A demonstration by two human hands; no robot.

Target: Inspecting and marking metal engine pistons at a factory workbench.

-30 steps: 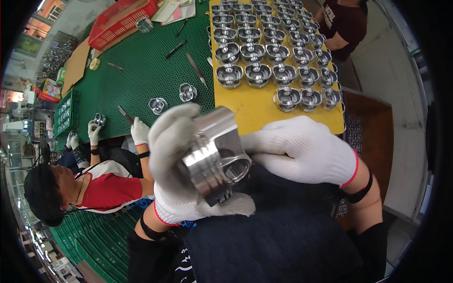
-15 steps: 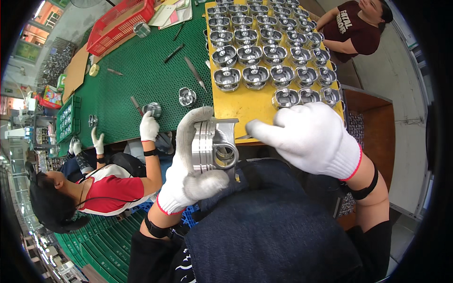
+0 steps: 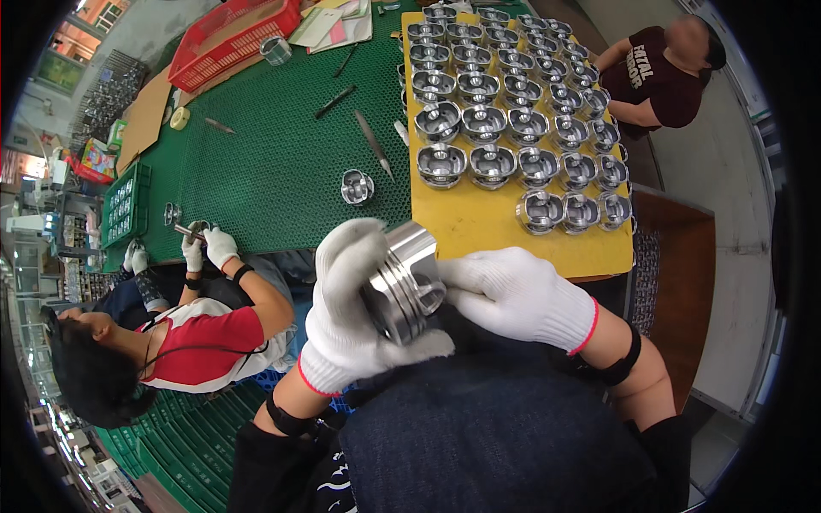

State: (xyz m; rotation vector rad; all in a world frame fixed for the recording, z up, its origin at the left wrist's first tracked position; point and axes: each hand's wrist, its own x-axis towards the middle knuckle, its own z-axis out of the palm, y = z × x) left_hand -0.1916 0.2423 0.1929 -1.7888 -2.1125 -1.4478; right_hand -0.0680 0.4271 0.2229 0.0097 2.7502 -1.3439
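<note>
A shiny metal piston (image 3: 414, 267) with ring grooves is held tilted in front of me. My left hand (image 3: 340, 295), in a white knit glove, wraps round its grooved side, thumb below and fingers above. My right hand (image 3: 523, 295), gloved alike, has its fingers pinched together against the piston's right side, by the pin-hole. Whatever those fingers hold is hidden. Just beyond, rows of similar pistons (image 3: 493, 164) stand on a yellow board (image 3: 470, 214). A single piston (image 3: 357, 186) sits on the green mat (image 3: 282, 162) left of the board.
Pointed hand tools (image 3: 373, 145) lie on the mat. A red crate (image 3: 231, 51), papers (image 3: 333, 27) and a tape roll (image 3: 180, 118) are farther back. To my left, a co-worker in red and white (image 3: 214, 342) handles a tool and part. Another person (image 3: 654, 81) stands far right.
The piston has tilted in my left hand, its upper end leaning right. My right hand has come down and in to touch it. The co-worker's hands have come together.
</note>
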